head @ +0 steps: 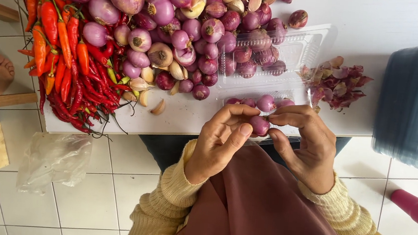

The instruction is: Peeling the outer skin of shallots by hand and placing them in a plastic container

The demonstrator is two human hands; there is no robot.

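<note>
My left hand (219, 139) and my right hand (303, 143) meet at the near edge of a white table (388, 22), both gripping one small purple shallot (259, 125). The left thumb presses its side while the right fingertips pinch its top. Just beyond lie peeled shallots (265, 103) in a clear plastic tray (303, 47). A heap of unpeeled shallots (176, 29) fills the table's middle. A pile of purple skins (335, 85) sits to the right of the tray.
Red and orange chillies (66, 54) cover the table's left end, with garlic cloves (158, 108) scattered among the shallots. A clear plastic bag (54, 162) lies on the tiled floor. A blue fabric bundle (417, 100) stands at right, and another person's foot (0, 71) at left.
</note>
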